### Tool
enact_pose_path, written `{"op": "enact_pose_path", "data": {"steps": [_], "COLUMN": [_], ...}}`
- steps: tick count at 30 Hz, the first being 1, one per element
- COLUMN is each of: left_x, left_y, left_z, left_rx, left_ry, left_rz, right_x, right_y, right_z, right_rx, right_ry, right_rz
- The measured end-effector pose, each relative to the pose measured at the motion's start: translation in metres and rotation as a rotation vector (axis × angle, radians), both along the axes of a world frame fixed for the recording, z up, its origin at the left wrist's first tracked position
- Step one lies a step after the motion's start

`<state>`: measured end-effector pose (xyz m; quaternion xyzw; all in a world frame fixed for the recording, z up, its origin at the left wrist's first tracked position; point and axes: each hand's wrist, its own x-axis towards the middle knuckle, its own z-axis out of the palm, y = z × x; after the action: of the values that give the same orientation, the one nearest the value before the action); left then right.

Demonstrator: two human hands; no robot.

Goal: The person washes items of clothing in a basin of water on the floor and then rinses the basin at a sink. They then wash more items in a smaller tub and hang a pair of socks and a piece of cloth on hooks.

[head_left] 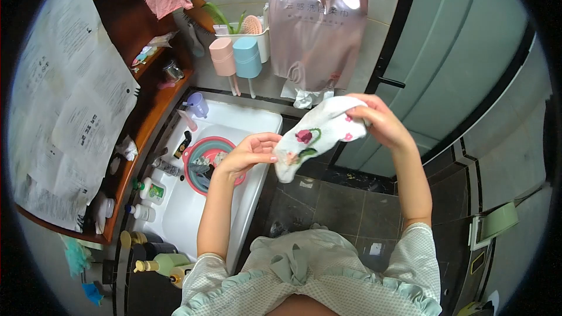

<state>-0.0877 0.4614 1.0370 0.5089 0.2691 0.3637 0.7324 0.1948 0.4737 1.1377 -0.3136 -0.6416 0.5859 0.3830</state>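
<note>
A white sock [319, 131] with purple and pink flowers and green leaves is stretched between my two hands, in the air just right of the sink. My left hand [249, 155] pinches its lower left end between thumb and fingers. The upper right end is gripped by my right hand [377, 122], its fingers bent over the fabric. Below and left of my left hand, a pink and grey basin [188, 167] sits in the white sink [257, 118]. Dark and light cloth items [202, 168] lie in the basin, partly hidden by my left wrist.
Bottles [153, 192] and a purple cup [198, 105] line the sink's left rim. A wooden cabinet [153, 108] stands farther left. Pink and blue toothbrush holders [247, 58] and a shiny pink bag [319, 29] hang on the wall. A frosted door [433, 52] is at right.
</note>
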Motion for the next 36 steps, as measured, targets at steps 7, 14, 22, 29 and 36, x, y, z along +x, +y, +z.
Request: {"op": "enact_pose_path", "data": {"steps": [7, 14, 22, 29, 36], "left_x": [0.04, 0.083, 0.071, 0.067, 0.077], "left_y": [-0.008, -0.007, -0.023, -0.024, -0.028], "left_z": [-0.006, -0.001, -0.002, 0.004, 0.015], "left_rx": [0.159, -0.024, -0.203, -0.073, -0.089], "left_ry": [-0.167, -0.449, -0.78, -0.758, -0.651], "left_rz": [-0.114, 0.045, -0.068, -0.09, -0.043], "right_x": [-0.012, -0.014, -0.006, -0.006, 0.0], "right_y": [-0.002, -0.001, -0.001, 0.008, 0.018], "right_z": [0.055, 0.081, 0.09, 0.088, 0.074], "right_rx": [-0.124, -0.025, 0.025, 0.078, 0.015], "right_ry": [0.05, -0.057, -0.052, -0.031, -0.008], "right_rz": [-0.023, 0.012, -0.168, -0.199, -0.202]}}
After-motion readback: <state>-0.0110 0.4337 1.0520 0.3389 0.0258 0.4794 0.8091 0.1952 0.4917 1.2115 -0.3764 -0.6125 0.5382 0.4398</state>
